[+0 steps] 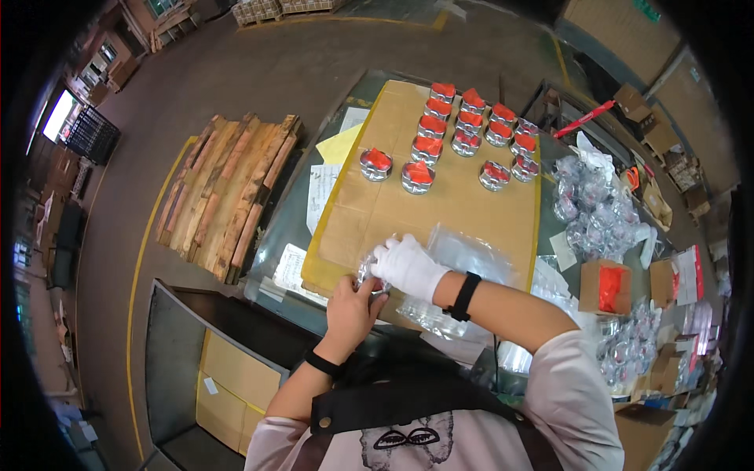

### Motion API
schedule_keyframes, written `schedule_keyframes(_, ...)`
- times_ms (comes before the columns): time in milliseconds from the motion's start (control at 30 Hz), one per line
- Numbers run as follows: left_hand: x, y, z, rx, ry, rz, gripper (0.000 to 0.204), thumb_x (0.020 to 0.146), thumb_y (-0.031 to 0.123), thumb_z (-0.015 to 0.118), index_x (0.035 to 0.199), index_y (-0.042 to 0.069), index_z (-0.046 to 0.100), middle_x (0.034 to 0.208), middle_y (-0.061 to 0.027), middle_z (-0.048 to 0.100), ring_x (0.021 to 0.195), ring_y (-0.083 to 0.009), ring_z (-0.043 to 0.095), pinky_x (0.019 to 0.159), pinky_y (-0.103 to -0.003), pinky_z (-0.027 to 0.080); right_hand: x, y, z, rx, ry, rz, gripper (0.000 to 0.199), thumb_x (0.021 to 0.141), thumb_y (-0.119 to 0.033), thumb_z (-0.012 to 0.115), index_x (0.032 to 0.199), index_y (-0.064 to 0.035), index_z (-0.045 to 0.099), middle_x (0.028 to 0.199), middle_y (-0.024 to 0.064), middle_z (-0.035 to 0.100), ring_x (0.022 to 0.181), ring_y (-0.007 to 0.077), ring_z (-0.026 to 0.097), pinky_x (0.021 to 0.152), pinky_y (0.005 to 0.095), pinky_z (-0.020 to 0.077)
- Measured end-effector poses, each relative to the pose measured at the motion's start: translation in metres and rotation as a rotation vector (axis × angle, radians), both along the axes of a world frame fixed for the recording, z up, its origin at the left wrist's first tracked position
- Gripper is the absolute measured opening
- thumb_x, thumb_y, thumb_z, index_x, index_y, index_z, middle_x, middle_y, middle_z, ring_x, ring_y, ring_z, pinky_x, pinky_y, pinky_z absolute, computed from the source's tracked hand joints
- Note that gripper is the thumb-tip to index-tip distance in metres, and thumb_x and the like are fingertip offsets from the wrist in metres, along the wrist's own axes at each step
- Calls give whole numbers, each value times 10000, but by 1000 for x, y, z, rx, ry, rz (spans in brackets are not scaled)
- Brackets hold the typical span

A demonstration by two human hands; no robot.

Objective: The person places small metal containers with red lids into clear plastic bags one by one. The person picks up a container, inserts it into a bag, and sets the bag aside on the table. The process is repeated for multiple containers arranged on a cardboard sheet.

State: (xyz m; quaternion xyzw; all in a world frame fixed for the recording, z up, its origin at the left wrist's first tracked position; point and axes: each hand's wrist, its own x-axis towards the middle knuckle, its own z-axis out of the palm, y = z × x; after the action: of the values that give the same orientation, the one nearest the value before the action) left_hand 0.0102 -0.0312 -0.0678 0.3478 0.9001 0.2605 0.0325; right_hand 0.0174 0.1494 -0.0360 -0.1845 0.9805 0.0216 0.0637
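Near the front edge of the cardboard sheet (345, 235), both my hands close around a small shiny piece in clear plastic (365, 271); its exact kind is hidden by my fingers. My left hand (353, 310) is bare and grips it from the lower left. A white glove covers my right hand (410, 269), which pinches the same piece from above and to the right. Clear plastic bags (471, 255) lie flat beside my right wrist. Farther back on the cardboard stand several round silver metal pieces (419, 179) topped with orange-red slips.
Bagged shiny pieces (597, 204) are heaped on the right. Near them stands a small carton (605, 287) with orange-red slips inside. Papers (295, 267) lie along the table's left side. A wooden pallet (228, 196) is on the floor, and a dark metal bin (220, 377) stands at front left.
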Motion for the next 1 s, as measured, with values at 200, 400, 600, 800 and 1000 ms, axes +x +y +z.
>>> schedule_keyframes(200, -11, 7, -11, -45, -196, -19, 221, 848, 221, 687, 992, 61, 637, 1021, -197, 588, 894, -383, 603, 753, -467, 495, 2, 14, -22, -391, 157, -40, 100, 766, -210, 626, 790, -153, 704, 747, 85, 670, 720, 269, 683, 558, 407, 543)
schedule_keyframes(400, 28, 50, 71, 181, -73, -264, 161, 910, 37, 580, 1065, 25, 625, 1073, -183, 550, 941, -324, 593, 767, -371, 499, 121, 66, 40, -731, 284, -429, 170, 788, -173, 616, 884, -52, 686, 996, 186, 578, 969, 325, 605, 788, 438, 504)
schedule_keyframes(600, 139, 195, 83, 150, -60, -843, 240, 804, 13, 680, 1037, 35, 627, 1106, -193, 560, 1001, -382, 565, 847, -420, 470, 305, 128, 32, -824, 373, -940, 282, 811, -207, 662, 1055, -66, 665, 1118, 171, 563, 1061, 345, 558, 932, 431, 454)
schedule_keyframes(800, 190, 238, 72, 165, -389, -594, 417, 863, 136, 685, 1229, 11, 531, 1213, -160, 528, 1051, -289, 557, 870, -434, 455, 500, 233, 56, -430, 759, -1483, 236, 804, -165, 654, 1016, -62, 669, 990, 227, 590, 981, 372, 553, 921, 448, 438)
schedule_keyframes(1000, 83, 174, -31, -165, -199, -381, 330, 881, 154, 663, 1134, -29, 554, 1081, -158, 565, 913, -260, 584, 769, -353, 490, 617, 347, -18, 363, 325, -2061, 232, 807, -112, 549, 976, -1, 662, 1173, 198, 560, 1031, 321, 570, 855, 434, 481)
